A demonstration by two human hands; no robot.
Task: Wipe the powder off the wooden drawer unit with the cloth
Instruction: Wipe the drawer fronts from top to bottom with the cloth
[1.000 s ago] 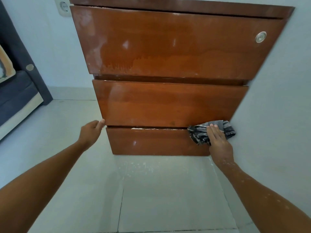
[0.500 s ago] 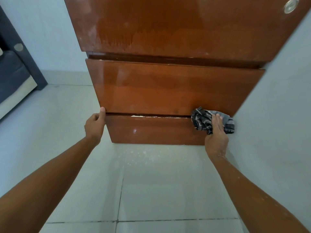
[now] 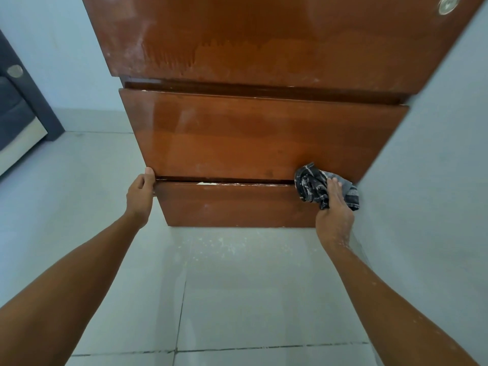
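Your right hand (image 3: 334, 212) pressed flat fingers on the cloth (image 3: 314, 186) against the drawer unit (image 3: 250, 138); your left hand (image 3: 140, 196) seemingly gripped its edge.

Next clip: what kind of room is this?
Probably a room in a home: a wooden drawer unit against a pale painted wall, a tiled floor, and dark upholstered furniture at the left edge.

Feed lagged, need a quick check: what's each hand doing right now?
Left hand: grips the left edge of the drawer unit, thumb up.
Right hand: open, fingers straight, pressing the cloth against the drawer fronts.
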